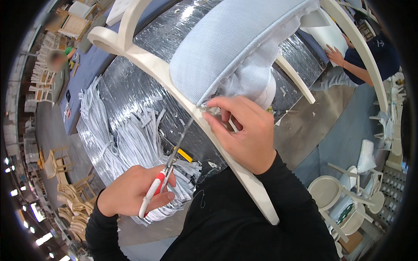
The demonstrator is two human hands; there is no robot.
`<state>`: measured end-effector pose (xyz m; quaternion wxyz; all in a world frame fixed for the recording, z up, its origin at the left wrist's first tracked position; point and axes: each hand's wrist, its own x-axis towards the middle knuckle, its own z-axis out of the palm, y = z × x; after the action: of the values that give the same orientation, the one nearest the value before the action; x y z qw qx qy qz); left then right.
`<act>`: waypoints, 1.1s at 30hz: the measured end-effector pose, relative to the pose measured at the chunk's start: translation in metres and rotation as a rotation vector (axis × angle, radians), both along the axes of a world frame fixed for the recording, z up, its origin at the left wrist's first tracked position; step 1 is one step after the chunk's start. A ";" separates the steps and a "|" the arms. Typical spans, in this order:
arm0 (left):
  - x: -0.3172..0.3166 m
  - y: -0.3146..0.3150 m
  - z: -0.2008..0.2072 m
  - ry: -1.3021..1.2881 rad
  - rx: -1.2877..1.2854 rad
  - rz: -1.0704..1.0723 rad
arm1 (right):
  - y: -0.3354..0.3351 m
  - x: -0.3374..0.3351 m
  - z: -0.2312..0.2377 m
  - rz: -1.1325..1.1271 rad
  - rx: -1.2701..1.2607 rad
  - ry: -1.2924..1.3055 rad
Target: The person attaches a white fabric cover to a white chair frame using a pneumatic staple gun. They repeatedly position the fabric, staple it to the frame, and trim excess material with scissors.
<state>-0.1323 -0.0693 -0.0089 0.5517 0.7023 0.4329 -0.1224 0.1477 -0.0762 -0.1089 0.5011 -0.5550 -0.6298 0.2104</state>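
My left hand (135,189) is closed round the red-and-white handles of a pair of scissors (157,186). Their blades point up to the right, with the tips near the fabric's corner. With thumb and forefinger, my right hand (241,130) pinches the frayed edge of light grey-blue fabric (235,48). That fabric covers the padded seat of a chair with a pale wooden frame (165,78). The chair lies tipped over on the worktable, one leg reaching down past my right wrist. The exact bit between my right fingertips is too small to make out.
Bundles of grey fabric strips (135,143) lie on the film-covered worktable (126,82), beside a yellow-handled tool (183,155). At the far right, a person in dark clothing (370,61) rests a hand on a white panel. Stacked chair frames (344,195) stand at the lower right.
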 end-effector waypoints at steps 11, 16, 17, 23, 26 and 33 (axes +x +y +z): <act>0.008 0.059 0.014 0.124 -0.116 -0.147 | 0.013 -0.002 -0.016 0.001 0.084 -0.013; 0.004 0.077 0.019 0.158 -0.113 -0.231 | 0.015 -0.001 -0.017 0.034 0.085 0.018; 0.005 0.080 0.021 0.168 -0.127 -0.245 | 0.015 0.000 -0.016 0.038 0.082 0.019; 0.008 0.089 0.022 0.157 -0.134 -0.261 | 0.014 0.000 -0.016 0.023 0.064 -0.013; 0.010 0.091 0.021 0.158 -0.132 -0.263 | 0.015 -0.002 -0.017 0.010 0.077 -0.020; 0.015 0.099 0.023 0.132 -0.184 -0.255 | 0.015 0.000 -0.012 0.069 0.024 -0.031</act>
<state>-0.1177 0.0296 0.0137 0.5639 0.6886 0.3626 -0.2763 0.1479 -0.0612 -0.1210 0.4905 -0.5301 -0.6586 0.2114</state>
